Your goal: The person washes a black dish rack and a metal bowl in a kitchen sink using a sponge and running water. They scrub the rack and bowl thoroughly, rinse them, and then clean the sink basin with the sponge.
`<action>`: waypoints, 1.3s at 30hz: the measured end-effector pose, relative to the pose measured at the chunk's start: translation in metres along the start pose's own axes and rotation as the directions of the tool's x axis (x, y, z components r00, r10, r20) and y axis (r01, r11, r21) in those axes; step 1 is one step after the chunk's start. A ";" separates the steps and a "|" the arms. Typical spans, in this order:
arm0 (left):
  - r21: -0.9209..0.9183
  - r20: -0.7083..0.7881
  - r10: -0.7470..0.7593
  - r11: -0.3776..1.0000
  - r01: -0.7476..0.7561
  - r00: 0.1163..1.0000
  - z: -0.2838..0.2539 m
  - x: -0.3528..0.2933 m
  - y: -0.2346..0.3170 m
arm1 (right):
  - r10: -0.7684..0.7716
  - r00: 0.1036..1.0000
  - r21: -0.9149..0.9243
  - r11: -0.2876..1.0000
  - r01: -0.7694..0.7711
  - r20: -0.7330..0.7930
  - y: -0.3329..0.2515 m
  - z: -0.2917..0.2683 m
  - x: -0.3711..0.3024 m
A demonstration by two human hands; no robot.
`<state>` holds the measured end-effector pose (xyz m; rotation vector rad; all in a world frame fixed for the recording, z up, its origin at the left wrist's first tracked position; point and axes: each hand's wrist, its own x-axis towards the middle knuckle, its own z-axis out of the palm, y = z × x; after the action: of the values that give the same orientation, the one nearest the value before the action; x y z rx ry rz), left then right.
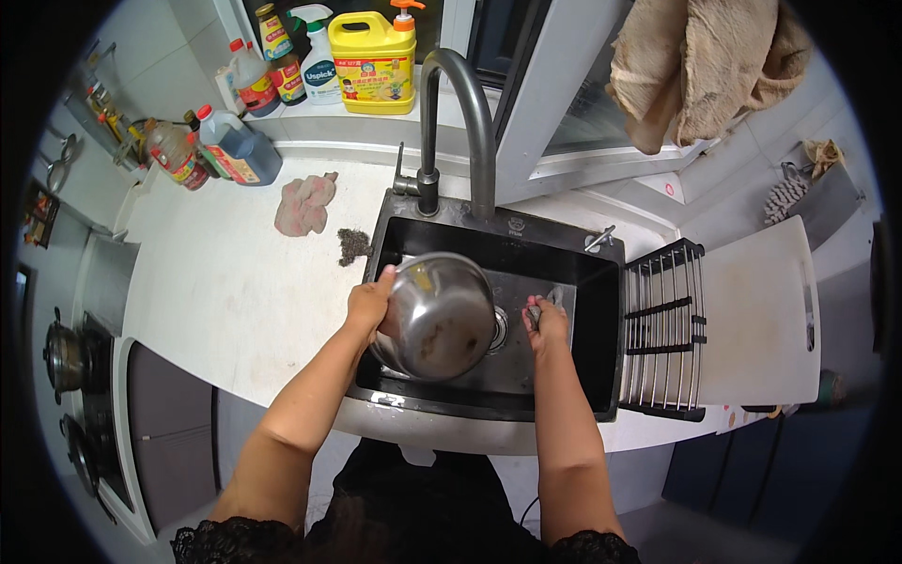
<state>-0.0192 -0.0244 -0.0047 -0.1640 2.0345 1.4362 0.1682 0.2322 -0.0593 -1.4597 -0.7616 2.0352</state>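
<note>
My left hand (372,306) grips the rim of a shiny steel pot (440,320) at its left side. The pot is tipped over the left part of the black sink (592,324), with its stained underside facing up. Over the sink's right part, my right hand (549,325) is closed round a small grey wad (534,317), apart from the pot. Most of that wad is hidden by the fingers; it looks like a scouring pad. Behind the pot rises the dark gooseneck faucet (458,75), and no water shows running from it.
A dark steel-wool pad (353,245) and a pinkish rag (305,204) lie on the white counter (216,282), left of the sink. A roll-up rack (664,329) and a white cutting board (759,315) are at the right. Several bottles and a yellow jug (374,64) stand behind.
</note>
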 end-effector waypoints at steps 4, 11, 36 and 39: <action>-0.378 -0.101 -0.261 0.903 0.206 0.960 0.008 -0.020 -0.005 | -0.017 0.982 -0.175 0.984 -0.017 -0.189 -0.002 -0.001 0.001; -0.606 -0.030 -0.317 0.760 0.235 0.948 0.012 -0.034 -0.013 | -0.023 0.976 -0.264 0.964 -0.036 -0.217 -0.001 -0.005 0.017; -0.593 -0.308 0.067 0.766 -0.247 0.949 -0.188 -0.050 0.087 | -0.060 0.840 -0.235 0.947 0.219 0.539 -0.008 0.188 -0.176; -0.549 -0.366 0.090 0.783 -0.293 0.926 -0.214 -0.042 0.109 | -0.083 0.842 -0.073 0.987 0.144 0.534 -0.032 0.301 -0.200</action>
<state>-0.1245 -0.1810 0.1496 -0.4935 1.7977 2.2899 -0.0596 0.0728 0.1748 -0.8649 -1.1663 2.3573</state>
